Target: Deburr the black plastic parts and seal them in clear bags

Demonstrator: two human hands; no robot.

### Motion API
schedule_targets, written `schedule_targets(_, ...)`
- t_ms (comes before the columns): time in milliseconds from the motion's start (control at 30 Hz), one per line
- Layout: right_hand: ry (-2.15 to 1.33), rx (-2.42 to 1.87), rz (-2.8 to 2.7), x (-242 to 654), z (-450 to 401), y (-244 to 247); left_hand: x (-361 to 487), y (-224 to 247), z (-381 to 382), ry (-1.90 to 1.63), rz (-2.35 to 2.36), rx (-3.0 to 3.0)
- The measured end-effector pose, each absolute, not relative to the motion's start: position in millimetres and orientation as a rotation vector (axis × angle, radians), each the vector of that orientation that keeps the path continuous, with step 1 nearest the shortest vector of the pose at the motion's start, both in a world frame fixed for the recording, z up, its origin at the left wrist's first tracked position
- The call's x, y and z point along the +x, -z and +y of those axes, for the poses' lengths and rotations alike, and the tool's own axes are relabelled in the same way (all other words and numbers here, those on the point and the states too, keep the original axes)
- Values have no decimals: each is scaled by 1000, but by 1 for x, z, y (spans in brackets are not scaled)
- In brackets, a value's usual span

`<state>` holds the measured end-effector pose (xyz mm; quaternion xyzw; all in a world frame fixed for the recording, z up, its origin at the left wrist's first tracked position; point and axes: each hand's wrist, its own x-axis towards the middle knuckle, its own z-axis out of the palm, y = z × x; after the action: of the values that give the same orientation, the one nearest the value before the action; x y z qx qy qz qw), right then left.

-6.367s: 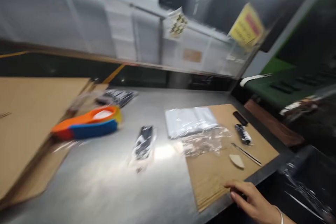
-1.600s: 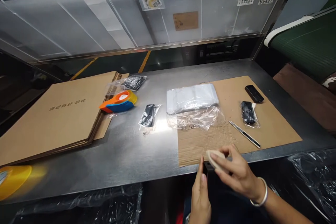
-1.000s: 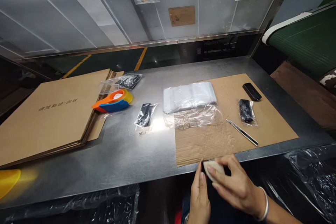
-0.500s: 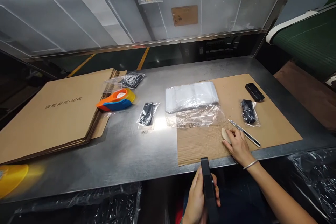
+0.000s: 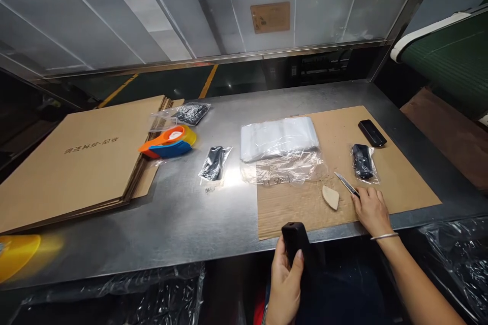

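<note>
Gripping a black case [image 5: 295, 236], the left hand [image 5: 284, 289] is closed around it with the thumb laid across the near side and the case's upper end sticking up past the fingers, in front of the table's near edge. To the right of that hand and farther forward, the right hand [image 5: 373, 210] is palm down with its fingers bent over the handle of a slim knife [image 5: 346, 184], whose blade end points away and to the left; how tightly the fingers close on it I cannot tell. Just left of the right hand, a beige wedge-shaped pad [image 5: 330, 198] lies on the cardboard sheet [image 5: 285, 216]. Beyond the right hand are a black item in clear wrap [image 5: 363, 161] and, farther off, an open black tray [image 5: 372, 133]. Ahead of the left hand and slightly left lies a stack of clear bags [image 5: 279, 138], partly over the sheet. Farther left of that hand, on the metal table [image 5: 183, 223], are another bagged black piece [image 5: 212, 163] and an orange-and-blue tape dispenser [image 5: 170, 143] beside stacked cardboard [image 5: 84, 157].
</note>
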<state>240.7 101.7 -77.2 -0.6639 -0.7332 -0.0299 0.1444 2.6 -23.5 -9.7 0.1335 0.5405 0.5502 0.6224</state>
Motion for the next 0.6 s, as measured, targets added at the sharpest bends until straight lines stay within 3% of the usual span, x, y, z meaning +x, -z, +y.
schedule_targets(433,-376,-1819,-1825,232,70,59,-8,16,-29,-1476,1507,881)
schedule_targets(600,-803,-1723,-1680,213,50,32,0,13,-30,-1506,1482,639)
